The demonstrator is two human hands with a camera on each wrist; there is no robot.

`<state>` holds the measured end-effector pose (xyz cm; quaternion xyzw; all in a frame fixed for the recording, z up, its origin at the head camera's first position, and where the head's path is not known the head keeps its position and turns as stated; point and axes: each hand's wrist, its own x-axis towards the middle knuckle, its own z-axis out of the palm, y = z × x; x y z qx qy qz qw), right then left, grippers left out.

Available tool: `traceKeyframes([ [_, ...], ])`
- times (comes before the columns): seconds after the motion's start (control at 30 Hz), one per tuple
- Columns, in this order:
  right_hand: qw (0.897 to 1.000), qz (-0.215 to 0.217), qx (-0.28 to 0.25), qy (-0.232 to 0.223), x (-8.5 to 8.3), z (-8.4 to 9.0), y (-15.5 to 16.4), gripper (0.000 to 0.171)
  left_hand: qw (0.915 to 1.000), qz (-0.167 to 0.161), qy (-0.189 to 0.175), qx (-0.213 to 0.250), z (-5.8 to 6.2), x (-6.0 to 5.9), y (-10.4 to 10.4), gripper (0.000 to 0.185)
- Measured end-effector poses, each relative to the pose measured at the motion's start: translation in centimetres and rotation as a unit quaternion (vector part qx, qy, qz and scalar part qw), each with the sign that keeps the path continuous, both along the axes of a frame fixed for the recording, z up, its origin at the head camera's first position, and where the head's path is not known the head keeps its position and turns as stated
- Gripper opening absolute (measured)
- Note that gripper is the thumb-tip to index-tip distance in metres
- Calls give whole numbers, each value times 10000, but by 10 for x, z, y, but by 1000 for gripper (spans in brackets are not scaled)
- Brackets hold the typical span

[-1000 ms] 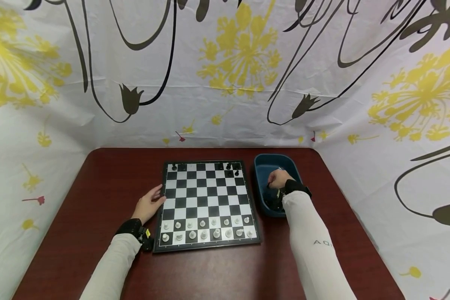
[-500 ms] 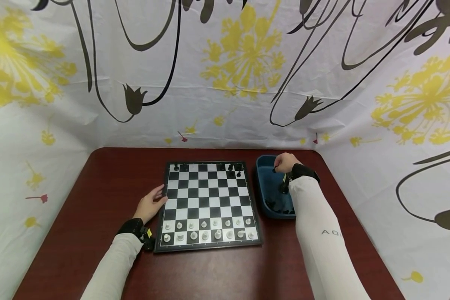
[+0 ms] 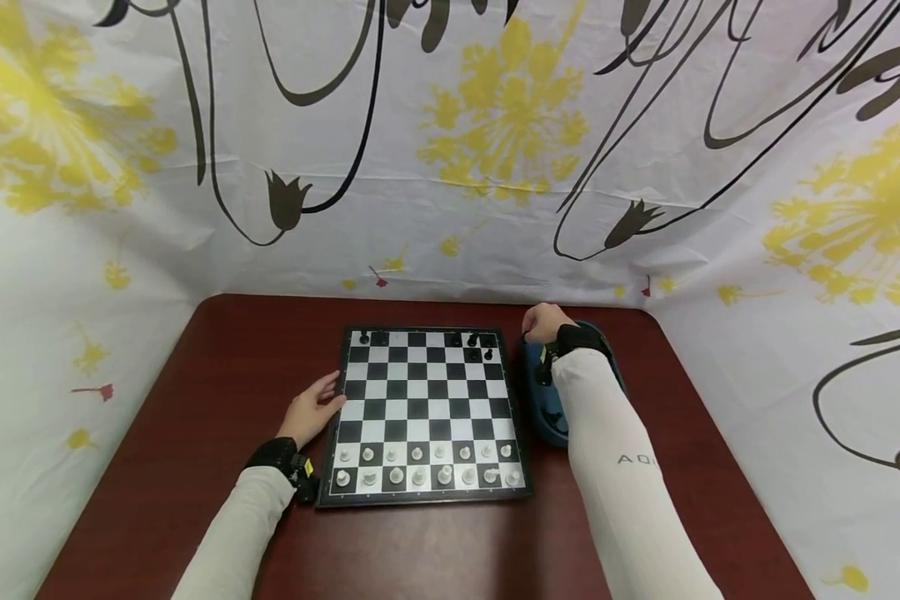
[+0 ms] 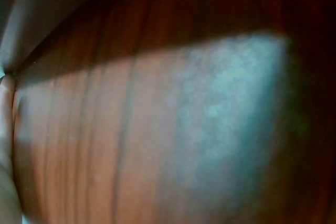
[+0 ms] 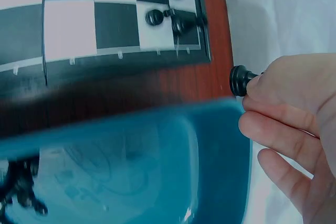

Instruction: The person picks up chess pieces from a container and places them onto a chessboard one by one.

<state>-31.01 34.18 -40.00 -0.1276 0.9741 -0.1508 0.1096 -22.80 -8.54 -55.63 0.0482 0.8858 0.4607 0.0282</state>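
A chessboard (image 3: 427,412) lies in the middle of the dark red table (image 3: 195,375). White pieces (image 3: 427,465) fill its two near rows, and a few black pieces (image 3: 480,342) stand at the far edge. My right hand (image 3: 532,332) pinches a black chess piece (image 5: 240,80) above the far left corner of the blue tub (image 5: 157,156), close to the board's far right corner (image 5: 199,35). More black pieces (image 5: 21,192) lie inside the tub. My left hand (image 3: 317,408) rests flat on the table, fingers against the board's left edge.
A flowered white cloth (image 3: 450,167) walls the table at the back and both sides. The left wrist view shows only blurred table wood (image 4: 157,129). Bare table lies left of the board and along the near edge.
My right hand has come up out of the blue tub with a black piece and moved to the far side, toward the board's corner. The left hand has stayed put.
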Motion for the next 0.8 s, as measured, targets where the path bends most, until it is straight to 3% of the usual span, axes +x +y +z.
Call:
traceKeyframes([
  [0.23, 9999, 26, 12, -113, -9, -5, -22, 5, 10000, 4, -16, 55, 3, -3, 4, 56],
  [0.5, 9990, 94, 1, -429, -17, -13, -51, 13, 10000, -3, 45, 85, -3, 0, 2, 57],
  [0.8, 9990, 304, 24, -314, -26, -23, -89, 11, 9997, 86, 23, 223, -3, 3, -3, 56],
])
